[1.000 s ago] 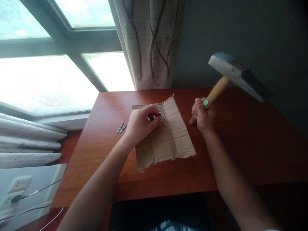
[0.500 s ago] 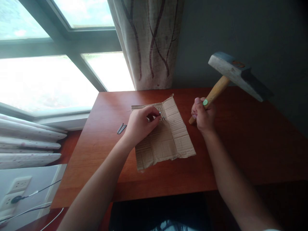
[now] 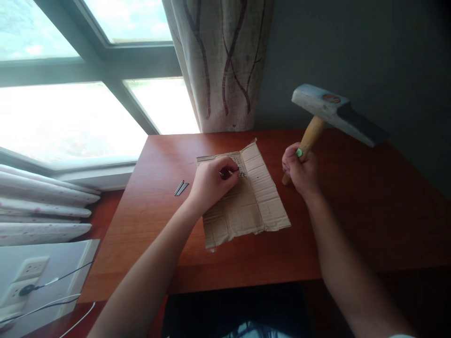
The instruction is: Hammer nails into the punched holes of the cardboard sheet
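Observation:
My right hand (image 3: 301,169) is wrapped round the wooden handle of a hammer (image 3: 326,105), its metal head raised above the table's right side. My left hand (image 3: 218,178) is closed in a pinch over a flattened piece of cardboard (image 3: 243,209). Between its thumb and fingertips is a nail (image 3: 238,167), mostly hidden by the fingers. Just beyond the fingertips, a small surface dotted with holes (image 3: 243,164) shows on the cardboard, with a few tiny metal bits near it. Several loose nails (image 3: 182,188) lie on the table left of the cardboard.
The reddish-brown wooden table (image 3: 158,159) stands against a window (image 3: 52,122) at the left and a dark wall behind. A patterned curtain (image 3: 229,65) hangs at its back edge. Wall sockets (image 3: 28,277) with a plug and cables are at lower left.
The hammer head has come down and shifted left as the handle tilted. My left hand keeps its pinch at the holes. The whole view has shifted slightly.

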{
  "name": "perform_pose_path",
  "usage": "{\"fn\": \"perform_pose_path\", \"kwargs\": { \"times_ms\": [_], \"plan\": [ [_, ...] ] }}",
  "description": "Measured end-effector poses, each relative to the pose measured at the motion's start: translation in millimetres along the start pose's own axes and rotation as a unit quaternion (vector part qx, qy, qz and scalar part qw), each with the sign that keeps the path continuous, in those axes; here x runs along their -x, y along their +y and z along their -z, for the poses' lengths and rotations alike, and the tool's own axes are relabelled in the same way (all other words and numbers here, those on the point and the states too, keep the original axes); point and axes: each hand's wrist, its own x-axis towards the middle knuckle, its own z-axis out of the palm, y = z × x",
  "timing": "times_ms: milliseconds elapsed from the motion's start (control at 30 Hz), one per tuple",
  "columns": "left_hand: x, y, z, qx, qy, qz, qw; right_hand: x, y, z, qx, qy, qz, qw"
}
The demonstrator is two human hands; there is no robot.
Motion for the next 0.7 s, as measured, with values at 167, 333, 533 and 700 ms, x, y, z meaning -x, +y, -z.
{"fn": "perform_pose_path", "kwargs": {
  "times_ms": [167, 333, 533, 700],
  "plan": [
    [-0.5, 0.2, -1.2, 0.02, -0.005, 0.004, 1.0, 1.4, -14.8, 12.3, 0.048, -0.077, -0.013, 0.996],
    [0.5, 1.4, -2.1, 0.012, -0.001, 0.008, 1.0, 0.8, -63.5, 32.3, 0.278, -0.19, 0.007, 0.942],
    [1.4, 1.3, -4.1, 0.008, 0.005, 0.008, 1.0, -6.3, -114.9, 46.1, 0.453, -0.301, 0.024, 0.839],
    [1.1, 1.9, -3.5, 0.008, -0.001, 0.008, 1.0, -9.5, -130.1, 45.4, 0.478, -0.303, 0.024, 0.824]
  ]
}}
